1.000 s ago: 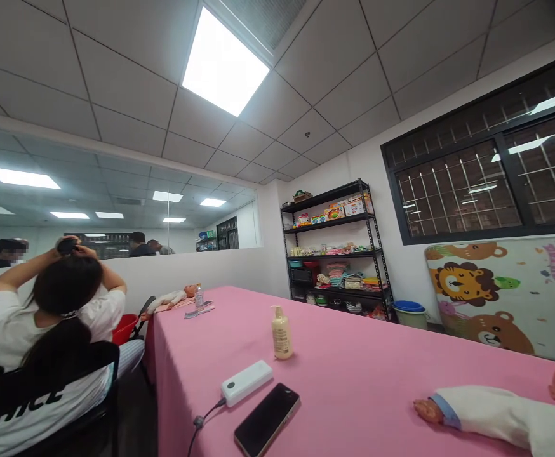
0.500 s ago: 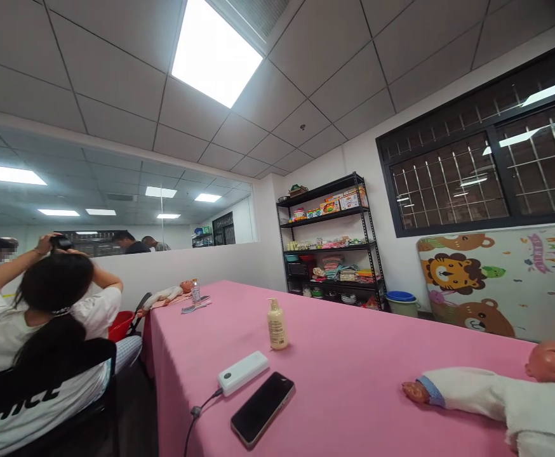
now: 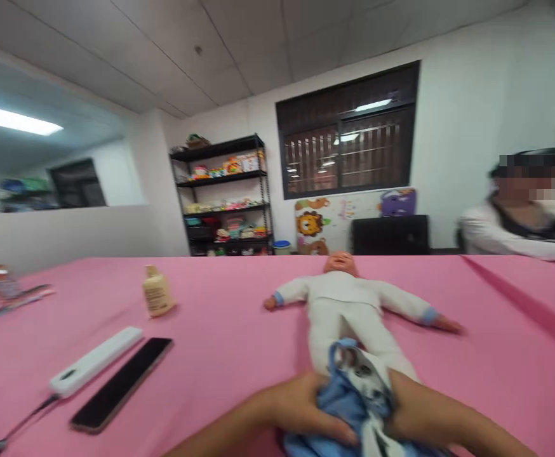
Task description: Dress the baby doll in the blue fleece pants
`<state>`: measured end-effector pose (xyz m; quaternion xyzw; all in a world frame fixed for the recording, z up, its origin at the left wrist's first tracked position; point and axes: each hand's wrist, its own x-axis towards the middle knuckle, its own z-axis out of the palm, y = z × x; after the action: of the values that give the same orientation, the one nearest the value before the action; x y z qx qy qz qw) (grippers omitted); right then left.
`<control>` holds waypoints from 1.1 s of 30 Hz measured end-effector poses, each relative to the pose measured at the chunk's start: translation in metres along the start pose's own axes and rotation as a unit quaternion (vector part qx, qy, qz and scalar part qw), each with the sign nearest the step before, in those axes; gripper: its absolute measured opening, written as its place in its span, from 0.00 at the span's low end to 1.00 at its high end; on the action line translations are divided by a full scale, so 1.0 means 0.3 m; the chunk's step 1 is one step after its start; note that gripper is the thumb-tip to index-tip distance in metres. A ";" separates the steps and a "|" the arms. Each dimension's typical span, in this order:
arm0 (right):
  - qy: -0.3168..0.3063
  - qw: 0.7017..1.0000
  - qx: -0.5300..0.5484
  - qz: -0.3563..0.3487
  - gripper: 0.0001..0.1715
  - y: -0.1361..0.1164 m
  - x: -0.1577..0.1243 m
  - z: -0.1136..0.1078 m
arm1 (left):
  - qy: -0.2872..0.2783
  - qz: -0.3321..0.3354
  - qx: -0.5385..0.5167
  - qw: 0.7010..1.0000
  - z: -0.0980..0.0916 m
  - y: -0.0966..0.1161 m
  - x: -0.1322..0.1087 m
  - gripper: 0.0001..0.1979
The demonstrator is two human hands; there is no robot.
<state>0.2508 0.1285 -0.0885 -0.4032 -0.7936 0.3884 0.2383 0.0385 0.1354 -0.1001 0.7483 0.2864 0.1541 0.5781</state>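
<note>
We are noting the left hand and right hand clenching, fingers closed on one blue patterned cloth over one baby doll.

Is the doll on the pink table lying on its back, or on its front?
On its back: the doll has its face turned up, and its arms lie spread on the pink tablecloth.

Solid pink over the desk; baby doll all in white, pale blue cuffs; blue fabric with black-and-white print at the near edge; black phone, white power bank toward the left.
</note>
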 end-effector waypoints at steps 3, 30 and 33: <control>-0.022 0.997 0.068 0.013 0.39 0.010 -0.030 0.003 | -0.012 0.016 -0.034 0.999 0.003 0.012 0.015 0.34; 0.078 0.893 0.441 0.049 0.36 -0.005 -0.024 -0.017 | 0.129 0.058 -0.218 0.966 0.056 0.121 -0.006 0.31; 0.076 0.878 0.469 0.056 0.33 -0.021 -0.025 -0.008 | 0.135 0.041 -0.228 0.963 0.057 0.114 -0.002 0.29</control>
<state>0.2538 0.1210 -0.0825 -0.3160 -0.4738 0.6962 0.4371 0.0562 0.1160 -0.0723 0.5802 0.2879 0.3384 0.6826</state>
